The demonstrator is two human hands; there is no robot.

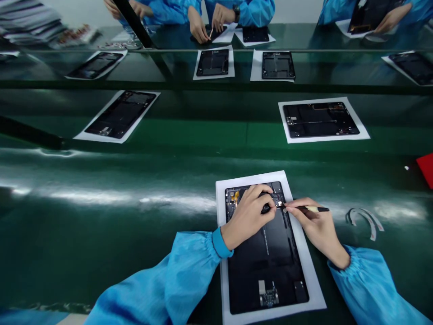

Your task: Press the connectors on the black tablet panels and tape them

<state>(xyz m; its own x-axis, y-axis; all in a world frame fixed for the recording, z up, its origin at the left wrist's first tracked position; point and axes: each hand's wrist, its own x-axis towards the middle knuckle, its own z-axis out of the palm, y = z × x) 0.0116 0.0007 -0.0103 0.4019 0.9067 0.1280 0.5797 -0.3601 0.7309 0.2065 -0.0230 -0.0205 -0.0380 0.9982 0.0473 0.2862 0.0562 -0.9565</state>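
An opened tablet, its black inside facing up, lies on a white sheet in front of me. My left hand rests over its upper part, thumb and fingers bent together near a small dark piece; what they grip, if anything, is hidden. In my right hand is a slim, dark pen-like tool with a pale band. Its tip meets the tablet's upper right edge, close to the left fingertips. Gold flex cable shows left of my left hand.
Two curved pale strips lie right of my right hand. A red object is at the right edge. Further opened tablets on white sheets sit beyond, several on a raised shelf. Co-workers in blue sleeves work across the bench.
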